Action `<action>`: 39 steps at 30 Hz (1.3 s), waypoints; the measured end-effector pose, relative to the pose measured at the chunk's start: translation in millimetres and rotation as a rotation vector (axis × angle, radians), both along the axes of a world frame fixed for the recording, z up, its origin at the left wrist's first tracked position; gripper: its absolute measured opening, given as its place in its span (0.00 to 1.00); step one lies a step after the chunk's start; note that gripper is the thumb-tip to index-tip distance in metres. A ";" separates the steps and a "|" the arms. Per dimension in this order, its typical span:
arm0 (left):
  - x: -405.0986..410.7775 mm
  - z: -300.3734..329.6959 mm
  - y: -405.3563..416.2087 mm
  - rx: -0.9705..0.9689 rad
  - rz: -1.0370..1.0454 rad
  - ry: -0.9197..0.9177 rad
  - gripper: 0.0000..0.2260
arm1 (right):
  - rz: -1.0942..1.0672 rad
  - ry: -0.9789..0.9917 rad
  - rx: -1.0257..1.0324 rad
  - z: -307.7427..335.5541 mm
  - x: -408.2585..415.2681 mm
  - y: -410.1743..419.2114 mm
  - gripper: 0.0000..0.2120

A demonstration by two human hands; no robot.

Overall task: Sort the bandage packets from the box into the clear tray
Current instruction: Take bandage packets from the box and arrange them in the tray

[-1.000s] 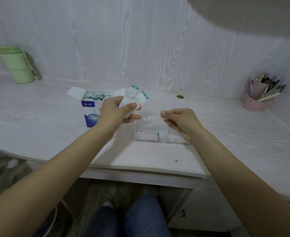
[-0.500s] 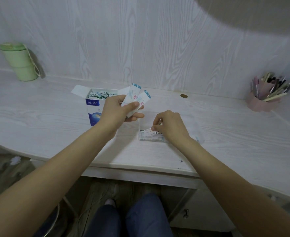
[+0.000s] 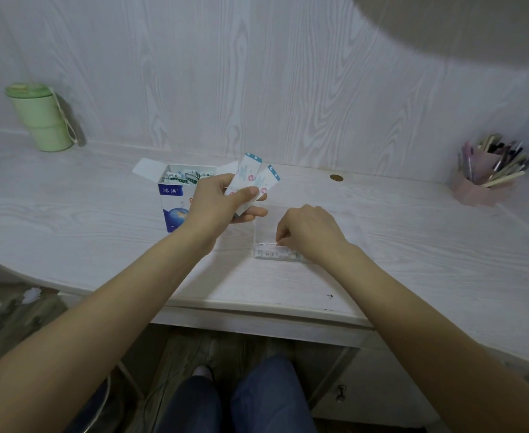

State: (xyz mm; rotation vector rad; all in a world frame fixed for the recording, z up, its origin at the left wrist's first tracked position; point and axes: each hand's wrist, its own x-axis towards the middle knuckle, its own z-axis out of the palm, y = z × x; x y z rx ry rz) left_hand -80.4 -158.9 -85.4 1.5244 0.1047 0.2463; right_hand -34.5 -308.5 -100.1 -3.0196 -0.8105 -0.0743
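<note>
Right hand (image 3: 311, 232) down into tray (image 3: 264, 228)

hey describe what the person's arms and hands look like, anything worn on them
Both forearms are bare up to the frame's edge: no sleeves show. The left hand and right hand carry no gloves, and no rings, watch or bracelets show on either.

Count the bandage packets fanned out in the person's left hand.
2. Both are gripped by the left hand above the desk: one packet stands nearer the box, the other packet leans right. More may be hidden behind the fingers.
</note>
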 end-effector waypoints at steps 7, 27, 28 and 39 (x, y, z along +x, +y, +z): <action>-2.3 -0.3 1.7 0.001 -0.010 0.017 0.07 | 0.090 0.093 0.089 -2.9 7.6 -7.4 0.06; 8.8 -3.0 -36.6 0.155 -0.197 0.116 0.06 | -0.042 0.316 1.300 16.1 -6.2 -55.0 0.13; 10.4 -2.7 -38.8 0.177 -0.175 0.120 0.04 | -0.048 0.310 1.298 16.0 -5.8 -57.3 0.15; 13.5 0.0 -59.3 0.100 -0.204 0.083 0.06 | -0.189 0.245 1.292 9.1 1.1 -78.5 0.09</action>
